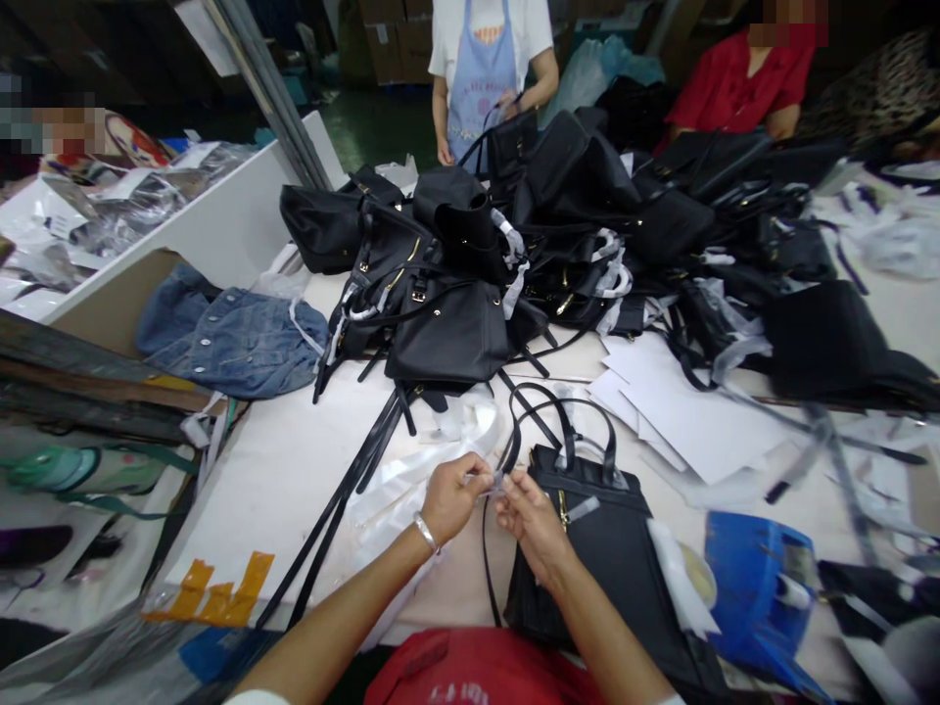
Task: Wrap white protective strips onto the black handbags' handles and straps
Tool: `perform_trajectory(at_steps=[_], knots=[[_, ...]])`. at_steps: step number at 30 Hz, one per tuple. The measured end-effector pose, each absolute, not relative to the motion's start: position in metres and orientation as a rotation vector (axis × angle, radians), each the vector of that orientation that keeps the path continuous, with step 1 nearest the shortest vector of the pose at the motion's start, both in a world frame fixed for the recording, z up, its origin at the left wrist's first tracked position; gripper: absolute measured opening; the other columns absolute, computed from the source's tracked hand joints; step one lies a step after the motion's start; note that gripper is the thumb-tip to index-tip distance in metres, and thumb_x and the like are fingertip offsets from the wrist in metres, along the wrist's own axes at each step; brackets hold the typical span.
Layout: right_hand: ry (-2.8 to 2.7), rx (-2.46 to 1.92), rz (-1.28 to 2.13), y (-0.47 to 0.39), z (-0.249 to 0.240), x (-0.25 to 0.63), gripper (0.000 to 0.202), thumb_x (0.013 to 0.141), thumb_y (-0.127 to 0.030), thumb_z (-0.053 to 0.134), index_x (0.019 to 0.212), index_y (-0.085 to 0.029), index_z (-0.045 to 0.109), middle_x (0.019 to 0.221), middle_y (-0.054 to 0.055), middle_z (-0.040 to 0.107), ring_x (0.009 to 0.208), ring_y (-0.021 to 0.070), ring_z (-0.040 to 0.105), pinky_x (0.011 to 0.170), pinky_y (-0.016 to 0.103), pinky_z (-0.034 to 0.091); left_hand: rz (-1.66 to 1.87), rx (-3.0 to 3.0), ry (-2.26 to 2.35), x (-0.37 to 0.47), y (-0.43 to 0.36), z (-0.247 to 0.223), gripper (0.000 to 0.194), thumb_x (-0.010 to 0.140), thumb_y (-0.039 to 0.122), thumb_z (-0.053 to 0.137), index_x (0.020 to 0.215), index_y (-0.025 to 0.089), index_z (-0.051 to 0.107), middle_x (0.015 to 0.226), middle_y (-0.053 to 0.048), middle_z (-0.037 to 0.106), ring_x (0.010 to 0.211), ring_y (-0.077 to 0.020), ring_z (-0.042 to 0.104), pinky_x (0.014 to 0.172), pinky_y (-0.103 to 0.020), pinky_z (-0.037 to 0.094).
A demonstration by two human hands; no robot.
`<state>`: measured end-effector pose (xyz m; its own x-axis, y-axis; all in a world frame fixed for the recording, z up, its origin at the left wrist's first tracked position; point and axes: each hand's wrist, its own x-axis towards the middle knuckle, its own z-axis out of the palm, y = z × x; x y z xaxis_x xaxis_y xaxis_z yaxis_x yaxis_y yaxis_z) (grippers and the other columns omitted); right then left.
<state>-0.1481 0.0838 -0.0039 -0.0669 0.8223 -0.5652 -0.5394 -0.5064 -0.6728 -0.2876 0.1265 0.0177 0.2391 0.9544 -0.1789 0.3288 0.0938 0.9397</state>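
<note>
Fingers of the left hand (453,499) are pinched shut, thumb to forefinger, on a scrap of clear film (494,482); those of the right hand (533,524) are nearly closed on it too, the two sets of tips almost meeting. This is just left of the near bag (602,558), by its top corner, where a loop of black strap (515,431) rises.

How far along things are is only partly readable. The near bag's two handles (609,441) look mostly bare — a little clear wrap shows at their bases — while a white sheet (680,583) lies along its right edge and a pale tab hangs by the zip pull (563,509). The film in the fingers is not yet off or settled, and I cannot tell which end it is at.

The bag is black and smooth with gold-coloured metal, lying on the table directly before the person. Beyond it sits a heap of similar bags (447,333), several with white-wrapped handles; right of it, a blue container (756,587).
</note>
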Motion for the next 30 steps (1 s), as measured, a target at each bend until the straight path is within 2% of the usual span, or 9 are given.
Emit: perform_trajectory(at_steps=[3, 6, 12, 15, 19, 21, 25, 28, 30], knots=[[-0.478, -1.255, 1.727, 0.088, -0.009, -0.147, 0.036, 0.069, -0.047, 0.068, 0.091, -0.022, 0.053, 0.075, -0.003, 0.059, 0.062, 0.0103, 0.057, 0.055, 0.021, 0.046, 0.768, 1.264, 1.267, -0.281, 0.132, 0.001, 0.01, 0.073, 0.025, 0.059, 0.068, 0.016, 0.059, 0.063, 0.003, 0.059, 0.062, -0.0117, 0.053, 0.063, -0.023, 0.04], [-0.693, -1.379, 1.653, 0.1, -0.025, -0.145, 0.036, 0.068, -0.047, 0.069, 0.078, -0.021, 0.047, 0.059, -0.006, 0.056, 0.052, 0.0098, 0.054, 0.052, 0.022, 0.046, 0.774, 1.097, 1.2, -0.29, 0.142, -0.011, 0.015, 0.072, 0.029, 0.062, 0.068, 0.015, 0.059, 0.064, 0.001, 0.06, 0.061, -0.0116, 0.054, 0.063, -0.023, 0.042], [-1.176, -1.868, 1.418, 0.143, -0.06, -0.131, 0.026, 0.078, -0.042, 0.056, 0.074, -0.022, 0.04, 0.058, -0.002, 0.062, 0.049, 0.0141, 0.061, 0.049, 0.024, 0.048, 0.903, 1.143, 1.618, -0.403, 0.123, -0.026, 0.019, 0.081, 0.033, 0.05, 0.081, 0.017, 0.06, 0.079, -0.003, 0.065, 0.076, -0.0157, 0.061, 0.074, -0.028, 0.045], [-1.464, -2.124, 1.315, 0.161, -0.072, -0.133, 0.015, 0.083, -0.034, 0.049, 0.078, -0.021, 0.045, 0.062, 0.002, 0.066, 0.052, 0.0146, 0.063, 0.051, 0.023, 0.047, 0.569, 1.411, 1.906, -0.453, 0.078, -0.036, 0.015, 0.084, 0.028, 0.047, 0.083, 0.019, 0.059, 0.078, -0.002, 0.063, 0.076, -0.0164, 0.059, 0.076, -0.029, 0.043], [-1.658, -2.255, 1.258, 0.168, -0.078, -0.145, 0.016, 0.078, -0.031, 0.055, 0.071, -0.017, 0.054, 0.055, 0.007, 0.064, 0.051, 0.0194, 0.063, 0.052, 0.026, 0.045, 0.063, 1.662, 1.986, -0.466, 0.027, -0.054, 0.017, 0.08, 0.022, 0.055, 0.096, 0.018, 0.058, 0.098, -0.007, 0.062, 0.094, -0.0201, 0.057, 0.084, -0.03, 0.039], [-1.754, -2.306, 1.168, 0.165, -0.074, -0.149, 0.018, 0.077, -0.031, 0.058, 0.073, -0.014, 0.057, 0.063, 0.013, 0.066, 0.063, 0.0235, 0.066, 0.058, 0.028, 0.046, -0.086, 1.712, 1.985, -0.463, 0.017, -0.059, 0.019, 0.078, 0.022, 0.058, 0.096, 0.016, 0.058, 0.1, -0.01, 0.061, 0.096, -0.0224, 0.056, 0.084, -0.031, 0.039], [-1.906, -2.34, 0.782, 0.148, -0.045, -0.154, 0.029, 0.082, -0.027, 0.054, 0.102, -0.007, 0.054, 0.097, 0.025, 0.063, 0.09, 0.0293, 0.063, 0.071, 0.033, 0.043, -0.151, 1.699, 1.976, -0.466, 0.023, -0.063, 0.016, 0.084, 0.026, 0.049, 0.084, 0.017, 0.062, 0.088, -0.011, 0.064, 0.084, -0.0231, 0.06, 0.076, -0.033, 0.04], [-2.014, -2.17, 0.581, 0.123, -0.019, -0.166, 0.025, 0.088, -0.029, 0.043, 0.103, -0.011, 0.053, 0.094, 0.018, 0.065, 0.083, 0.0239, 0.063, 0.068, 0.029, 0.041, -0.129, 1.697, 1.96, -0.473, 0.03, -0.056, 0.028, 0.088, 0.033, 0.043, 0.077, 0.018, 0.063, 0.081, -0.01, 0.064, 0.082, -0.0231, 0.06, 0.075, -0.033, 0.04], [-2.03, -1.98, 0.768, 0.1, -0.011, -0.183, 0.022, 0.088, -0.034, 0.043, 0.088, -0.017, 0.057, 0.08, 0.009, 0.067, 0.072, 0.019, 0.063, 0.064, 0.026, 0.041, -0.076, 1.735, 1.947, -0.475, 0.032, -0.046, 0.033, 0.089, 0.037, 0.04, 0.076, 0.018, 0.064, 0.083, -0.011, 0.063, 0.085, -0.0236, 0.058, 0.077, -0.034, 0.039]])
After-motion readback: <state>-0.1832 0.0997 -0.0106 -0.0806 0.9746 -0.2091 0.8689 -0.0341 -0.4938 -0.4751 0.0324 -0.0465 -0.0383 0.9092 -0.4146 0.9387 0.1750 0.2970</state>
